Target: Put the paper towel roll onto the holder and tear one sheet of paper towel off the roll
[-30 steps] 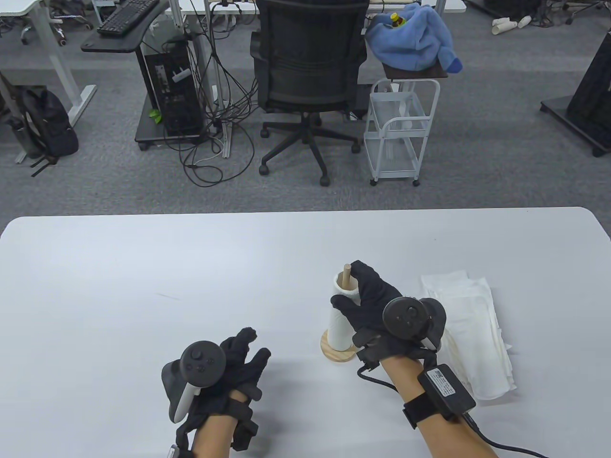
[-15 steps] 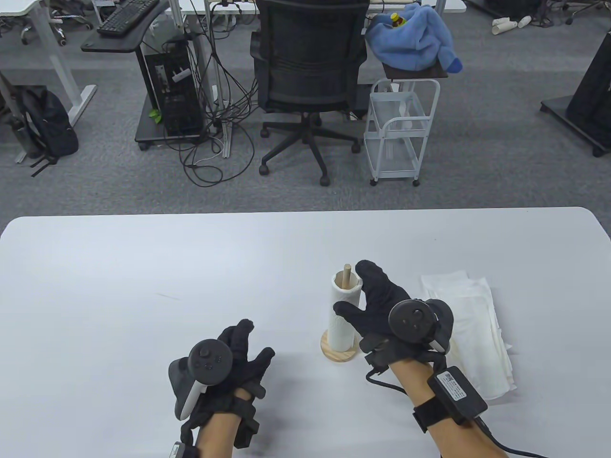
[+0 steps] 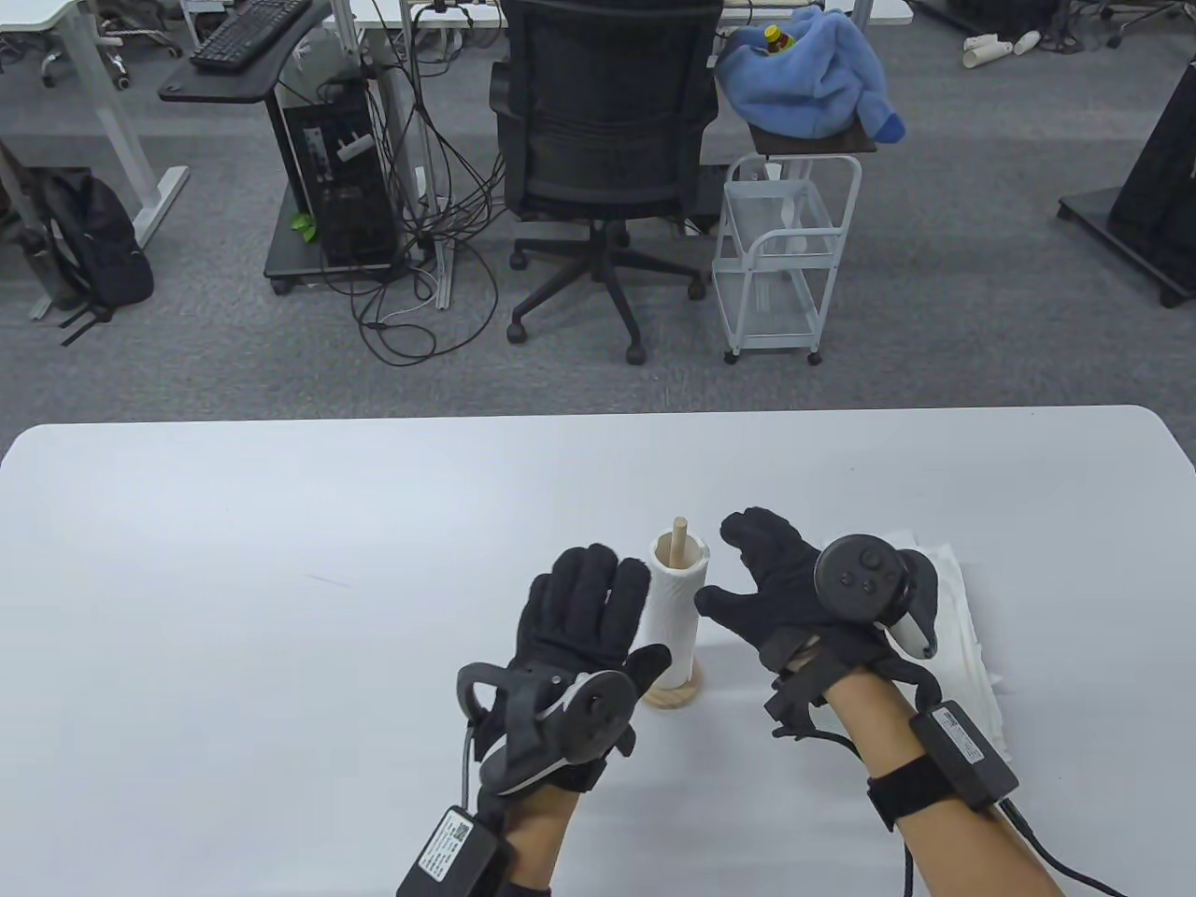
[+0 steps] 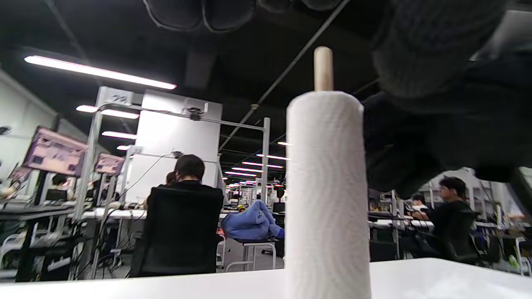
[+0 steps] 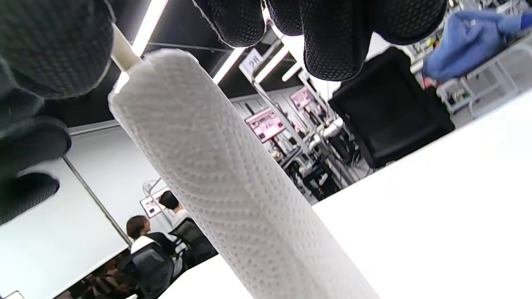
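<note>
The white paper towel roll (image 3: 675, 607) stands upright on the wooden holder (image 3: 669, 697), with the dowel tip (image 3: 679, 534) poking out of its core. My left hand (image 3: 590, 612) is flat against the roll's left side, fingers straight and thumb low by the base. My right hand (image 3: 761, 575) hangs spread just right of the roll, a small gap away, holding nothing. In the left wrist view the roll (image 4: 328, 195) fills the middle, with the dowel (image 4: 323, 68) above it. The right wrist view shows the roll (image 5: 232, 182) close below my spread fingers (image 5: 332, 37).
A pile of folded white sheets (image 3: 948, 645) lies on the table right of my right hand, partly under it. The white table (image 3: 280, 561) has its far edge at mid-frame. An office chair (image 3: 603, 121) and a wire cart (image 3: 780, 252) stand beyond it.
My right hand let go of the roll and drew off to the right, fingers spread. My left hand moved up from the near left to the roll's left side.
</note>
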`<state>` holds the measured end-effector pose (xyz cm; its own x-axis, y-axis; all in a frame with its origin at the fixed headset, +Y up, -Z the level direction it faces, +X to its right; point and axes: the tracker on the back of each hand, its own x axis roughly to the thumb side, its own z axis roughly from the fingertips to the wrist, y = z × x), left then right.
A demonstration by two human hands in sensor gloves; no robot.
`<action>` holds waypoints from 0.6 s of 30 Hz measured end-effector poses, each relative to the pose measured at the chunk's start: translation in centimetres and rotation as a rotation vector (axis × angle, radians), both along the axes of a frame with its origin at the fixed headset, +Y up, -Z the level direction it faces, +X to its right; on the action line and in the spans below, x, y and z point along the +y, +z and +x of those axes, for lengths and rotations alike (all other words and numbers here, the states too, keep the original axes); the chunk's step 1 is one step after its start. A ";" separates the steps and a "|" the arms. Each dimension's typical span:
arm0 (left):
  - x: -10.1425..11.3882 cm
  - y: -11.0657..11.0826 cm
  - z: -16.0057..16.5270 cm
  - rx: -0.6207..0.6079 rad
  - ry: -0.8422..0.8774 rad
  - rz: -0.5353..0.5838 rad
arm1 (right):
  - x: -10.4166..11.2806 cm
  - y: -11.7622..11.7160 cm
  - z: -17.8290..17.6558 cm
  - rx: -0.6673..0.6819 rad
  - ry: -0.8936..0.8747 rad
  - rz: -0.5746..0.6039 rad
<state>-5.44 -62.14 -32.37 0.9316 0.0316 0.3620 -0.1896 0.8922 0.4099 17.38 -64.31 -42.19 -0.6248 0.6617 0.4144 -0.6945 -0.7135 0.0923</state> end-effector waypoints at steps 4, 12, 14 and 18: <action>-0.5 -1.7 1.8 0.000 -0.004 -0.027 | -0.6 -1.3 -0.5 0.043 -0.007 -0.010; -2.4 -3.4 2.5 0.024 -0.030 -0.035 | -0.9 -1.9 -2.1 0.110 -0.058 0.041; -2.5 -3.6 2.4 0.032 -0.022 -0.023 | -0.8 -2.0 -2.2 0.117 -0.053 0.068; -2.5 -3.8 2.4 0.053 -0.028 0.019 | -0.8 -2.1 -2.2 0.115 -0.020 0.149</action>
<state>-3.06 -64.67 -36.20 0.9500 -0.0016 0.3123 -0.1418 0.8888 0.4358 15.23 -65.08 -44.24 -0.5549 0.5996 0.5767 -0.6996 -0.7115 0.0666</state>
